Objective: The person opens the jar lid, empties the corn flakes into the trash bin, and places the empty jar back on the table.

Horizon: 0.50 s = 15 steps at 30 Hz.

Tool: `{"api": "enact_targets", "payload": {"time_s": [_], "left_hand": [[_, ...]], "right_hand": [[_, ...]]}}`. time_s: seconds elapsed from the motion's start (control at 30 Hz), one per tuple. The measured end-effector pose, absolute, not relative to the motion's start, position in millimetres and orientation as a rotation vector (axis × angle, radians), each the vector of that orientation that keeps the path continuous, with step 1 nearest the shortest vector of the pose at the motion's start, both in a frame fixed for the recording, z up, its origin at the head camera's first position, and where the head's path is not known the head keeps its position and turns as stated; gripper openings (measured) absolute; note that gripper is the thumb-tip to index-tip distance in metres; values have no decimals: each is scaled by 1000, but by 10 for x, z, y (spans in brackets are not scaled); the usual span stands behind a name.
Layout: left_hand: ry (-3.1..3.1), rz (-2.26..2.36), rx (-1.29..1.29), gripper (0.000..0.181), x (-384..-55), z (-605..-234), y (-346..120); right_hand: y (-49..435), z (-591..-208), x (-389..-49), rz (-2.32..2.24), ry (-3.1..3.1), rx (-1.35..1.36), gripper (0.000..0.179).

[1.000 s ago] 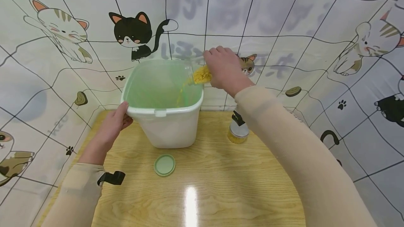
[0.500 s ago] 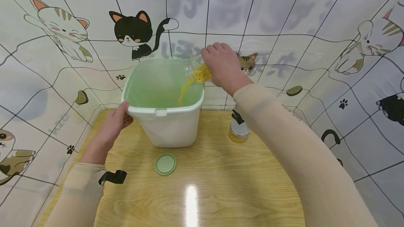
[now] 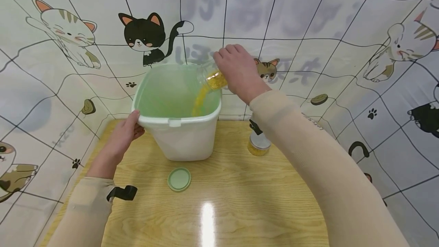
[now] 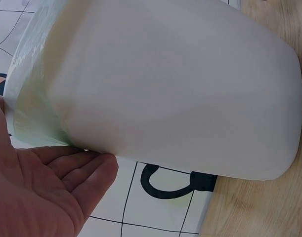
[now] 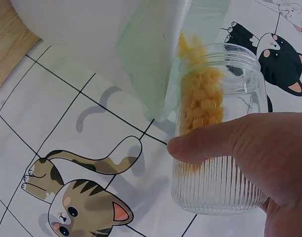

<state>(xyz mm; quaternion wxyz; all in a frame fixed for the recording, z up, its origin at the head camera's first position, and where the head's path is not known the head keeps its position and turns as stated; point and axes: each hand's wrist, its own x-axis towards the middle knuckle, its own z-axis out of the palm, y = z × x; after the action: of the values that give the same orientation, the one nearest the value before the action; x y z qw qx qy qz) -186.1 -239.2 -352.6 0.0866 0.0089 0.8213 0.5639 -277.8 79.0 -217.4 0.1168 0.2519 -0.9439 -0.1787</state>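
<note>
A white trash bin point(image 3: 185, 140) stands on the table with a green bag point(image 3: 168, 90) lining it. My left hand point(image 3: 121, 136) holds its left front rim, thumb on top and fingers beneath; the left wrist view shows those fingers against the bin's side. Over the right rim, my right hand point(image 3: 240, 69) grips a ribbed clear glass jar point(image 5: 220, 187), tipped with its mouth toward the inside. Small yellow pieces like corn kernels point(image 5: 205, 101) slide out of the jar and fall in a stream point(image 3: 200, 100) into the bag. The bottom of the bag is hidden.
A round light green lid point(image 3: 179, 179) lies on the wooden table point(image 3: 233, 201) in front of the bin. To the right, partly behind the right sleeve, stands a small silver-lidded jar point(image 3: 258, 144) with yellow contents. A cat-patterned sheet point(image 3: 308, 18) covers the walls around.
My right hand has shifted slightly left and up, tilting the jar further. The yellow stream has grown thicker and less is left in the jar. My left hand has stayed on the rim.
</note>
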Motion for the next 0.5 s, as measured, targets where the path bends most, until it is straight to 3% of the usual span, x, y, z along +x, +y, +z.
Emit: {"api": "enact_targets", "payload": {"time_s": [0.2,0.5], "left_hand": [[2454,1674,26,86,-1866,-3539,-2392],[2456,1664,48,85,-1861,-3528,-2400]], "right_hand": [[773,-2192,-2776,-532,-2690,765,60],[692,-2206,-2774,-608,-2642,813,61]]}}
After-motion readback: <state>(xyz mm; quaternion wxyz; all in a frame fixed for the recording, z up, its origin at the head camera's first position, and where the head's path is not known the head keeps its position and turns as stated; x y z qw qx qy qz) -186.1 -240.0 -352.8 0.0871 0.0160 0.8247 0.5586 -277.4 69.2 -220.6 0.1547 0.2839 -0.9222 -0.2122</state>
